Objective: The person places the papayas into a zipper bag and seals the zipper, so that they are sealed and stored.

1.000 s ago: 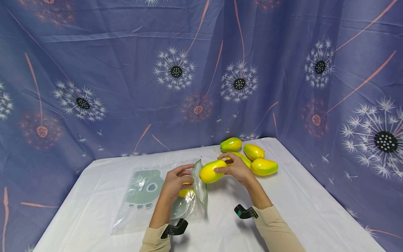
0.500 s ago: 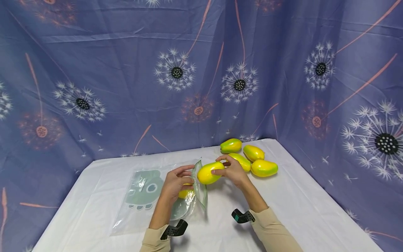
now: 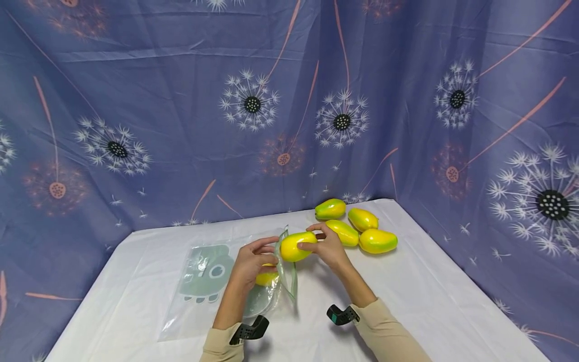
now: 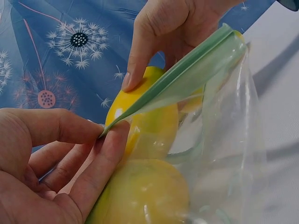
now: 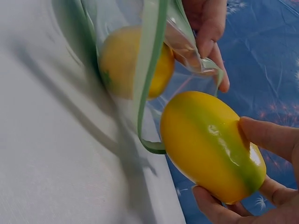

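Note:
A clear plastic bag (image 3: 174,317) with a green rim and a green cartoon print lies on the table, its mouth raised toward the right. My left hand (image 3: 248,264) pinches the rim (image 4: 173,79) between thumb and fingers. One yellow papaya (image 4: 145,191) shows through the plastic inside the bag. In my right hand (image 3: 329,247) is a second yellow-green papaya (image 5: 210,144), gripped at one end by thumb and fingers. Its other end sits at the bag's mouth, seen partly behind the rim in the left wrist view.
Several more papayas lie at the back right of the white-covered table (image 3: 362,301), one of them a papaya (image 3: 379,241) nearest the right edge. A purple-blue dandelion curtain (image 3: 181,100) hangs behind the table and along its right side.
My right hand has brought its papaya leftward, up to the bag's mouth. The left hand keeps its pinch on the rim and has hardly moved.

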{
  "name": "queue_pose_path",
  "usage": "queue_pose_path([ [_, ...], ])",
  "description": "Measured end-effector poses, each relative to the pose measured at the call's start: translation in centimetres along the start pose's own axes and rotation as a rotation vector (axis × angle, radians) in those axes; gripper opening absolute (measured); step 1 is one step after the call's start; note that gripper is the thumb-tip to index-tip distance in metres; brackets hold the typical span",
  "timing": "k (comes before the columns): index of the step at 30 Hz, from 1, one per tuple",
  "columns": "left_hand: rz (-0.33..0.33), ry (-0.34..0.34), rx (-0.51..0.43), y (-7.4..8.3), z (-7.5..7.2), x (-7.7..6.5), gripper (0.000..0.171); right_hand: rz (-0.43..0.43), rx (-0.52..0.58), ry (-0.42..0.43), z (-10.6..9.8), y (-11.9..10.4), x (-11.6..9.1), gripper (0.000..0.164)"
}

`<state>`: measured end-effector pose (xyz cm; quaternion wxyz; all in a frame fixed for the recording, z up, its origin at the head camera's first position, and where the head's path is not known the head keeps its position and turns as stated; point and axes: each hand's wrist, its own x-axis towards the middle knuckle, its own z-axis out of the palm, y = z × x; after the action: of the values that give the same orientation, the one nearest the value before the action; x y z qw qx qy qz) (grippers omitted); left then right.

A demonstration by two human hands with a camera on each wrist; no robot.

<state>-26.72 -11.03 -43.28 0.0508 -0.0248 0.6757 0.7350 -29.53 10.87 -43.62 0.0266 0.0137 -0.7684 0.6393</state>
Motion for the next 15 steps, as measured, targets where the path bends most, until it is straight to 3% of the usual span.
queue_pose_path([
  [9,-0.001,0.003,0.002,-0.01,-0.19,0.17,0.053,0.007,0.003,-0.053,0.44,0.29,0.24,0.052],
  [15,-0.009,0.009,-0.004,0.12,-0.18,0.33,0.053,0.036,-0.009,-0.11,-0.18,-0.26,0.24,0.043],
])
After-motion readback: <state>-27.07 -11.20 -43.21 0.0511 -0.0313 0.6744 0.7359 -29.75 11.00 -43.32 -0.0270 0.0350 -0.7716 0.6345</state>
